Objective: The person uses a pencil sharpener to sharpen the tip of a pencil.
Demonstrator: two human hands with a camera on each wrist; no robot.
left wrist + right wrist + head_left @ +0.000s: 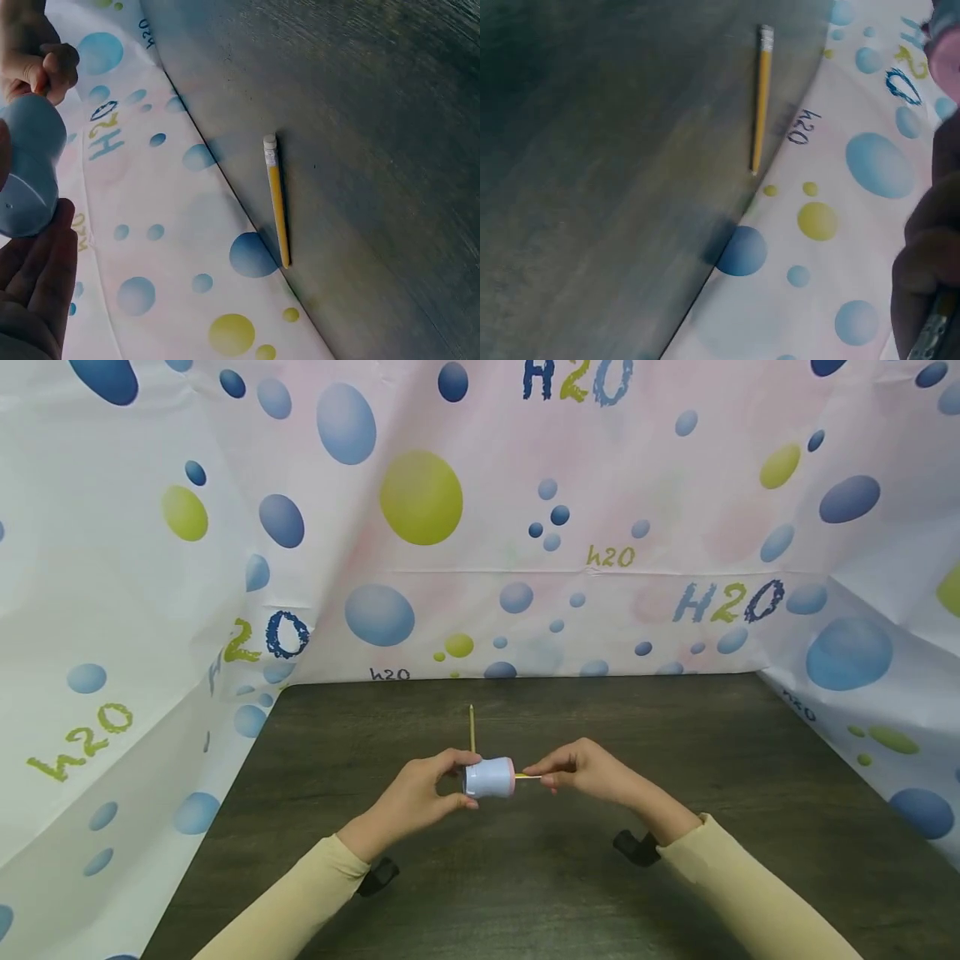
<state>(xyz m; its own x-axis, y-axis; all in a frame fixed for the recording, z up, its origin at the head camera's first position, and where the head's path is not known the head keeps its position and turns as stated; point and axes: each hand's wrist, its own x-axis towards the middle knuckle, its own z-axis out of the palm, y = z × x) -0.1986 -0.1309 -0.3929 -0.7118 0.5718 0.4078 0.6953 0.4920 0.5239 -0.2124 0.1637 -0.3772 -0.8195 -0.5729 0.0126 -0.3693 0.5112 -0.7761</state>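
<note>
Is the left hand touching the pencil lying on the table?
Apart. The head view shows the left hand gripping the blue cup, while the pencil lies on the table beyond it.

Sharpener: a small pale blue cylinder (489,777) with a pink end, lying sideways above the desk, pink end toward the right.
Held pencil: yellow (528,776), level, its end at the pink end of the cylinder.
Spare pencil: yellow with an eraser (472,729), lying flat just behind, pointing away.
</note>
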